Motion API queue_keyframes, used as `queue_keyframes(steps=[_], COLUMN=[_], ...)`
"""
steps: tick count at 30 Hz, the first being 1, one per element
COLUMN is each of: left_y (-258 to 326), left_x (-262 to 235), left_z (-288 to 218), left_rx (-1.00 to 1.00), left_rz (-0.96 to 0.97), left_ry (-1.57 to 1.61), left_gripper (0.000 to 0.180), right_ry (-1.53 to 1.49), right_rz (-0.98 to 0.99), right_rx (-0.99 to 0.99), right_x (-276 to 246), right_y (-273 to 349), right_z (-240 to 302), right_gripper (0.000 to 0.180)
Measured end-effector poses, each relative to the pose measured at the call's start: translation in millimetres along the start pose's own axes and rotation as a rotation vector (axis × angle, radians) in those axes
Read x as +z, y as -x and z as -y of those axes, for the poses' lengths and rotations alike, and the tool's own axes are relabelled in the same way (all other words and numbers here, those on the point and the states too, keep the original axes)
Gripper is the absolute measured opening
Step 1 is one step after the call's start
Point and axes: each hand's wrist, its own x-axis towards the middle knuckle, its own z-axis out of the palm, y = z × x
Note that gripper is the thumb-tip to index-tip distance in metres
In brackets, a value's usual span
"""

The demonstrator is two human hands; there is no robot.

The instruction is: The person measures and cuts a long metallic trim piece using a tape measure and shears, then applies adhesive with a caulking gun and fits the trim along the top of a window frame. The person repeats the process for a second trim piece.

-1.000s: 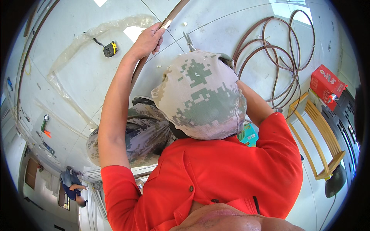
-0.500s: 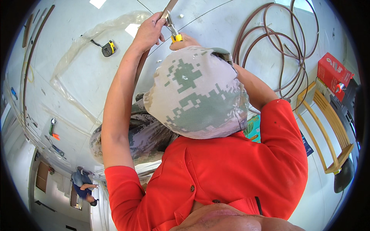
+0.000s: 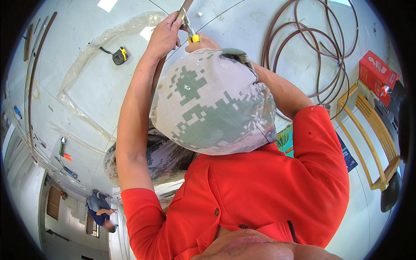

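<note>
The brown strip is held over the floor, between two visible tile edges. The left hand has its fingers closed around it; the right hand, partly hidden by the cap, grips the hand tool. I cannot tell how far that tool opens. Best brace the strip, square the tool, and mind the left fingertips.

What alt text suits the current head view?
A red-shirted person grips a brown strip with the left hand and holds a yellow-handled tool at it with the right hand. A tape measure and brown coil lie on the floor.
</note>
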Motion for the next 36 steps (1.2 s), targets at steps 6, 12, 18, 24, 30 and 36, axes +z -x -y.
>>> queue_keyframes(steps=[6,12,18,24,30,36], left_y=[-2.5,-0.7,-3.1,-1.7,0.3,0.8], left_x=[1.3,0.3,-0.1,2.9,6.7,4.5], left_z=[4.7,1.6,7.2,7.9,6.6,8.9], left_rx=[-0.009,-0.021,-0.007,-0.016,-0.002,-0.031], left_rz=[-0.009,-0.001,-0.008,-0.022,-0.029,-0.017], left_ry=[-0.025,-0.006,0.020,-0.012,-0.004,0.001], left_gripper=[0.040,0.042,0.042,0.041,0.040,0.041], right_ry=[-0.302,-0.272,-0.251,-0.380,-0.450,-0.708], right_rz=[-0.094,0.011,-0.034,-0.036,0.052,0.084], right_rx=[0.436,0.465,0.442,0.728,0.500,0.475], right_x=[1.3,-3.2,1.9,6.6,21.7,9.5], right_y=[-4.3,-5.1,-3.9,-6.5,4.1,3.4], right_z=[16.4,13.9,4.4,-0.1,-35.1,-16.5], right_gripper=[0.030,0.031,0.040,0.059,0.067,0.078])
